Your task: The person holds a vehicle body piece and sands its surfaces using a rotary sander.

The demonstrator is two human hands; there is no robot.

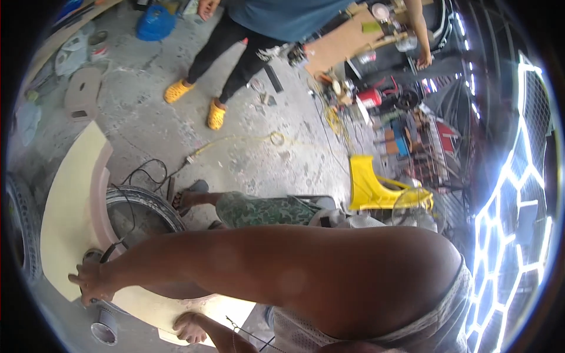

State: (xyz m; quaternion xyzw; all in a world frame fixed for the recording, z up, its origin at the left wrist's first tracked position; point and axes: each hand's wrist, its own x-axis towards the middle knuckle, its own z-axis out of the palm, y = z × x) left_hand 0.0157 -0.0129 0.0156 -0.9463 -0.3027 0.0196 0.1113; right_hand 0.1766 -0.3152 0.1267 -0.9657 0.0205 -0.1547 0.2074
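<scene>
My right arm crosses the view to the left, where my right hand (94, 281) grips a corded power tool (94, 255), partly hidden by my fingers, on a cream curved panel (70, 200) with a pinkish edge. A dark cord runs from the tool across a large dark ring (144, 207), which lies under the panel. At the bottom, my left hand (189, 326) lies on the panel's lower section with its fingers apart. A grey cylindrical container (105, 332) is below my right hand.
A co-worker (265, 17) in yellow clogs stands beyond me. Cables (235, 138) cross the grey floor. A yellow plastic piece (368, 182), a red machine (369, 97) and cluttered boards are to the right, beside lit hexagon lamps (506, 235). A blue bag (156, 23) lies at top left.
</scene>
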